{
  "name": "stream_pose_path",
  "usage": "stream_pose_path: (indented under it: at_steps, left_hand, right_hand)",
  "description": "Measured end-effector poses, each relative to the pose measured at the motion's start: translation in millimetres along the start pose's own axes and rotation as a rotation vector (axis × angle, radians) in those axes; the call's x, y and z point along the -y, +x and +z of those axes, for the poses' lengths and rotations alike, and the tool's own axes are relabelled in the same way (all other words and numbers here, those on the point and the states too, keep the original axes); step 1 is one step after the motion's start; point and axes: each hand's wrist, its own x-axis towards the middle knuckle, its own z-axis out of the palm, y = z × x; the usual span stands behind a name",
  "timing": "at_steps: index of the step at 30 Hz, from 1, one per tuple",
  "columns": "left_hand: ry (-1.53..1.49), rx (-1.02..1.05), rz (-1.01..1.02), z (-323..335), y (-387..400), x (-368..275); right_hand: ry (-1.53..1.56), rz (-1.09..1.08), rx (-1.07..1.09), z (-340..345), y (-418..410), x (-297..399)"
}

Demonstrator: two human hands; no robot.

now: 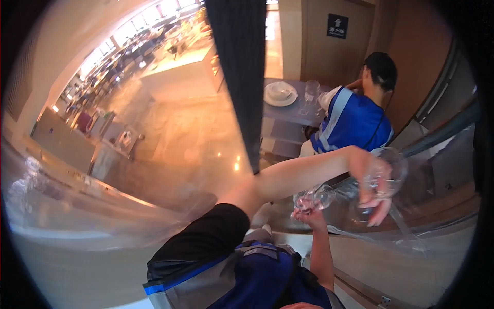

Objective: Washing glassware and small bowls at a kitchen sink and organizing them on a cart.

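Note:
My left hand (372, 181) is stretched across to the right, its fingers around a clear stemmed glass (395, 170) with a wide round bowl. The foot of that glass shows below the fingers. Lower and nearer my body, my right hand (310, 217) holds clear glasses (324, 196); their bowls lie close together above the fingers, and how many there are is hard to tell. Clear plastic film (405, 228) hangs or lies to the right, beneath and beyond my left hand.
A person in a blue vest (355, 119) sits at a grey table (293, 112) holding stacked white plates (280, 94) and several clear glasses (312, 90). A dark post (245, 77) stands in front of me. Tiled floor (185, 139) and a lit counter (185, 73) lie to the left.

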Motion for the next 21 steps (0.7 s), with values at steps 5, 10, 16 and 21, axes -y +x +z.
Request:
stream_pose_path:
  at_steps: [5, 10, 16, 21]
  left_hand:
    - [0.216, 0.075, -0.344, 44, -90, -40]
    - [0.809, -0.281, -0.517, 76, -232, -98]
    - [0.341, -0.918, -0.243, 153, -288, -180]
    - [0.360, -1.801, -0.136, 212, -354, -167]
  right_hand:
    - [-0.102, 0.056, 0.060, -24, 72, 28]
    - [-0.043, -0.035, 0.083, -30, 125, 65]
    - [0.033, -0.126, 0.100, -45, 116, 95]
    - [0.265, -0.076, 0.276, -56, 101, 120]
